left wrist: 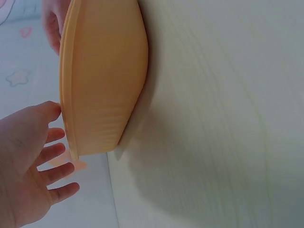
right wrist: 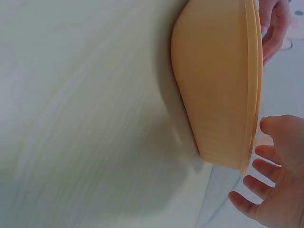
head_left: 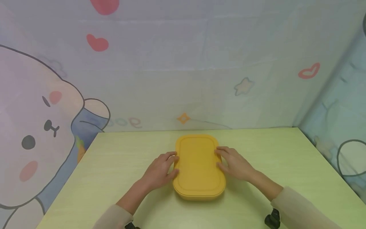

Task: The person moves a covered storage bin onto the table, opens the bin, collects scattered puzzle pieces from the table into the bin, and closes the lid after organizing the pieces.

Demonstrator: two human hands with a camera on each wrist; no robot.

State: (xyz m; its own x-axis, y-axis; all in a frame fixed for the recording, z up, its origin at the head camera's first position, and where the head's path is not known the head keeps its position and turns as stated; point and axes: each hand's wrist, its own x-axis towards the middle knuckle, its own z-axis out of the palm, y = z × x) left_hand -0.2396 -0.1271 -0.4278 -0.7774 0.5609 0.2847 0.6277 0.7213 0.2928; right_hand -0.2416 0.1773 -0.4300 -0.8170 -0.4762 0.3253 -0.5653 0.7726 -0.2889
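Note:
A yellow lidded box (head_left: 199,163), rectangular with rounded corners, lies flat on the table, lid on. At its left edge is my left hand (head_left: 161,170), with the fingers spread; in the left wrist view the thumb (left wrist: 49,111) meets the lid's rim. On the opposite side my right hand (head_left: 235,163) is at the lid's right edge, its fingers loosely bent and apart. In the right wrist view the thumb (right wrist: 271,125) is close to the rim, and whether it touches cannot be told. The inside of the box is hidden by its lid.
The pale yellow-green table (head_left: 128,152) extends around the box. Behind it hangs a printed cloth (head_left: 183,63) with hearts, stars and a cartoon animal, and another patterned cloth (head_left: 343,105) hangs along the right side. Black wrist devices (head_left: 272,218) show near the sleeves.

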